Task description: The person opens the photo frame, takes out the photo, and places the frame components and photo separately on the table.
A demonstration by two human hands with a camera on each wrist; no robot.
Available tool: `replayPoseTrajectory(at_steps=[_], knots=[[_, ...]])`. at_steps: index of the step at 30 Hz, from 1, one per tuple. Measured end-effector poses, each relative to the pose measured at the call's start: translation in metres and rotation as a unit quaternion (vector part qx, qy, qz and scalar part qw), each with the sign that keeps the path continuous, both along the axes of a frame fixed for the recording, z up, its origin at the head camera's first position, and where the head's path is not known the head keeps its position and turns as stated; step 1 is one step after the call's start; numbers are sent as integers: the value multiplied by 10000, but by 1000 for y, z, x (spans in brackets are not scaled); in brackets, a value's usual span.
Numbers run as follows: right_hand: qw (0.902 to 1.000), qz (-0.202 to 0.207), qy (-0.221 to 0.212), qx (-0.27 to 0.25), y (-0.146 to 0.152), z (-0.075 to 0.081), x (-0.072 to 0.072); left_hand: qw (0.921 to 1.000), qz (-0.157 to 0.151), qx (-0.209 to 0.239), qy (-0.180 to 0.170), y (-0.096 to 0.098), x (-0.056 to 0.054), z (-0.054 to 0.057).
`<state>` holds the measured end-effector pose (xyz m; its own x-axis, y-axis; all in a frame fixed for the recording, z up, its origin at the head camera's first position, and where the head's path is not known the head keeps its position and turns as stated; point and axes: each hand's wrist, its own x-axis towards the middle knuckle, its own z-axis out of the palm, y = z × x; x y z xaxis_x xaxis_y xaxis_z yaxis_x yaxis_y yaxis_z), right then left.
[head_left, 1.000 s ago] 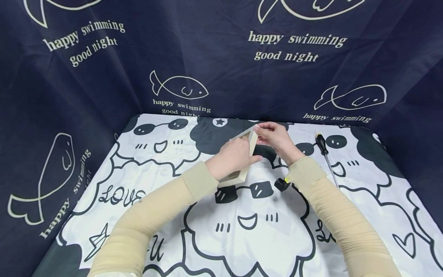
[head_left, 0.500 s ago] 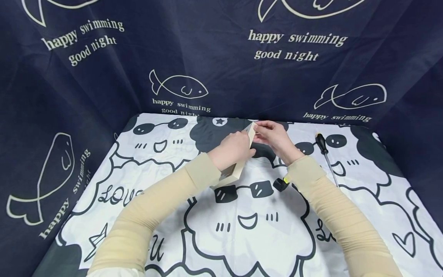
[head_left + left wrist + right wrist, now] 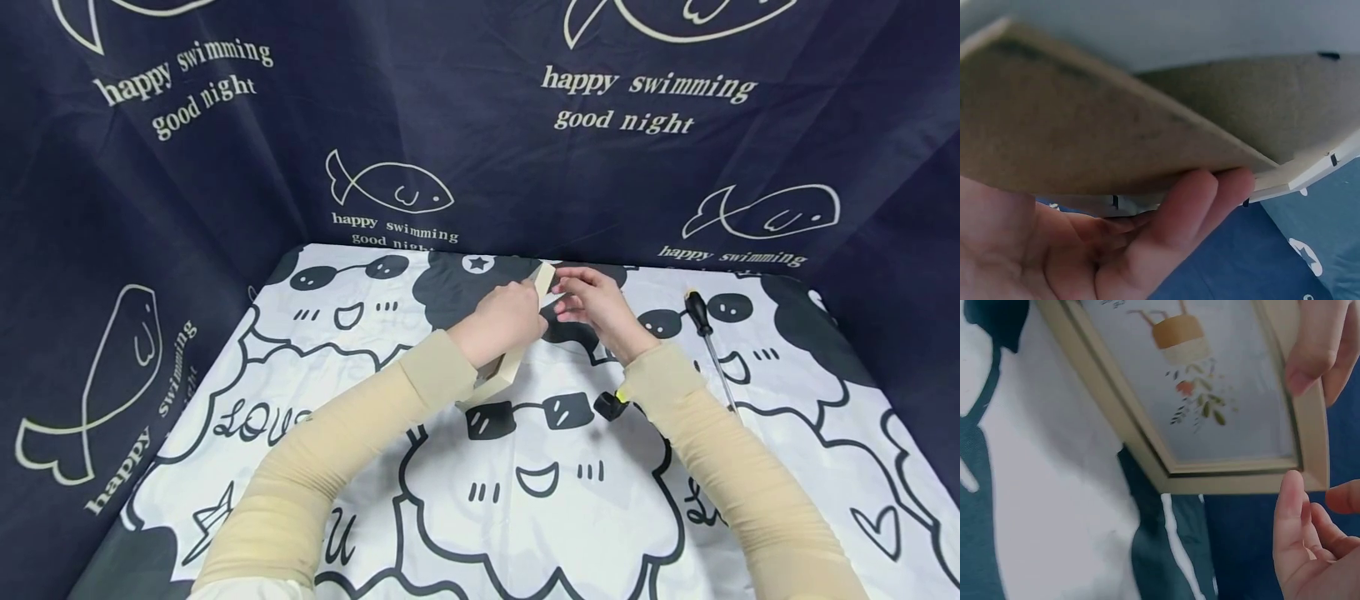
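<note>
My left hand (image 3: 506,317) grips a picture frame (image 3: 512,367) by its side rail, the thumb on the glazed front. Pale wood surrounds a flower print (image 3: 1200,400) in the right wrist view. Seen from the left wrist, a brown backing board (image 3: 1072,125) sits askew in the back of the frame, one corner standing out, with left fingertips (image 3: 1191,194) against its edge. My right hand (image 3: 600,312) is at the frame's far end. One right finger (image 3: 1289,500) reaches the corner, while the thumb is spread apart from it.
A screwdriver (image 3: 697,312) with a black handle lies on the right of the sheep-print cloth (image 3: 540,517). Nearer, beside the right sleeve, is a small black and yellow object (image 3: 611,404), partly covered. Dark blue curtains (image 3: 495,167) stand behind the table.
The frame has turned more edge-on and shifted slightly left with my left hand. My right fingers have loosened from a pinch at its far corner and spread a little away.
</note>
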<state>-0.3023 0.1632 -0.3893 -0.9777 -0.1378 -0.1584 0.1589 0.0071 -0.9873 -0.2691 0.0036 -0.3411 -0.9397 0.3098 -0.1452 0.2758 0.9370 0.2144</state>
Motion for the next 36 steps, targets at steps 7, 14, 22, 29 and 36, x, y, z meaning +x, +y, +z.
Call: replayPoseTrajectory(at_steps=[7, 14, 22, 29, 36], knots=[[9991, 130, -300, 265, -1, -16, 2, 9998, 191, 39, 51, -6, -4, -1], [9976, 221, -656, 15, -10, -30, 4, 9992, 378, 127, 86, -12, -8, -1], [9957, 481, -786, 84, -15, -42, 6, 9988, 427, 148, 207, -18, -12, -2], [9930, 818, -831, -177, -18, -48, 8, 9986, 475, 135, 200, -22, -13, 0], [9913, 896, -908, -325, -21, -51, 11, 9994, 253, 104, 215, -29, -16, 2]])
